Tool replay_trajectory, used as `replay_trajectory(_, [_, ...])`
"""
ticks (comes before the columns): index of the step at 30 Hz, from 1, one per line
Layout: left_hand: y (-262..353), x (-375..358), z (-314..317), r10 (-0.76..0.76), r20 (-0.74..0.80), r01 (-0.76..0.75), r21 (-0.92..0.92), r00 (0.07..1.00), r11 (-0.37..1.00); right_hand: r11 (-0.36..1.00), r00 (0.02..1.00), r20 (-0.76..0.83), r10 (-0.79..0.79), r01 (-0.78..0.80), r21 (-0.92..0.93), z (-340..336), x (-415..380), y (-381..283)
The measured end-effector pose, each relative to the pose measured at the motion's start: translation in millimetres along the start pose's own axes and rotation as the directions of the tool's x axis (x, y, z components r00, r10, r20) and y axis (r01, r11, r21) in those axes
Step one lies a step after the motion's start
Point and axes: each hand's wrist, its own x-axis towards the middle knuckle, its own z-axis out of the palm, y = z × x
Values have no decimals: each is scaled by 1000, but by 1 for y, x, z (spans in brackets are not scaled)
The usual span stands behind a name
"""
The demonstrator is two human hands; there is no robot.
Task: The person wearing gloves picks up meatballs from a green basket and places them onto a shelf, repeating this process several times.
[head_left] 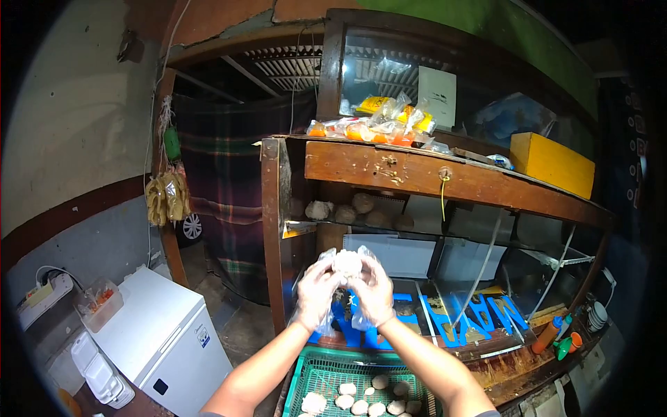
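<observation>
Holding a pale lump (347, 263), plastic-covered hands (374, 295) closed around it, blue letters (481, 311) reading MAYA beyond, green crate (347, 356) below

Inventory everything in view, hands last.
Held lump: 1, whitish, frame centre
Crate: 1, green, bottom centre
Small lumps: ~12, pale, in crate
Cabinet: 1, brown, ahead
Round objects: several, brownish, inside cabinet
Letters: several, blue, cabinet front
Packets: several, multicoloured, cabinet top
Box: 1, yellow, cabinet top
Bottles: several, orange/green, lower right
Appliance: 1, white, lower left
Clamshell boxes: count unclear, white, lower left
Curtain: 1, dark plaid, centre-left
Hanging bags: several, tan, beside curtain
Left hand: 1, clear-gloved, holding lump
Right hand: 1, clear-gloved, holding lump
</observation>
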Motion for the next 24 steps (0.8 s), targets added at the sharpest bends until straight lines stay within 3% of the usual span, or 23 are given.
replay_trajectory(2, [-9,26,-1,19,-42,-20,-22,999,1000,993,998,30,-51,54,-107,-1,29,13])
replay_trajectory(3, [-15,39,1,101,-77,-104,-39,992,994,987,997,39,-70,75,-140,0,42,17])
replay_trajectory(5, [-29,66,0,153,-132,-144,80,979,986,968,994,23,-106,108,-227,-3,67,29])
replay_trajectory(6, [-30,77,3,132,-162,-130,25,978,991,905,991,20,-131,128,-407,-5,80,33])
replay_trajectory(7, [-32,87,3,98,-164,-84,87,982,993,809,988,21,-153,137,-572,-4,90,31])
replay_trajectory(8, [-35,95,4,111,-171,-91,124,979,988,605,909,103,-403,349,-716,-3,100,29])
replay_trajectory(9, [-37,103,6,128,-176,-100,161,976,982,751,965,-2,-263,203,-628,-1,110,33])
replay_trajectory(11, [-32,117,12,88,-172,-49,216,981,975,618,949,22,-315,222,-754,-7,130,44])
replay_trajectory(13, [-50,134,15,195,-229,-125,286,954,950,563,972,-1,-234,135,-815,-9,145,44])
replay_trajectory(14, [-74,153,13,199,-229,-168,149,953,974,495,988,-33,-152,47,-867,-10,154,43])
replay_trajectory(15, [-89,166,13,199,-228,-168,148,953,975,494,988,-34,-153,47,-868,-9,163,47])
replay_trajectory(17, [-100,192,19,238,-200,-241,7,951,970,520,867,19,-498,316,-794,-6,182,59])
replay_trajectory(19, [-72,193,27,240,-184,-221,118,953,968,529,879,24,-477,309,-791,-7,194,59])
replay_trajectory(21, [-46,186,30,315,-91,-205,588,945,783,542,890,23,-455,297,-786,-3,202,56])
replay_trajectory(24, [-52,198,25,311,-73,-207,602,947,771,504,920,20,-390,232,-832,4,204,50])
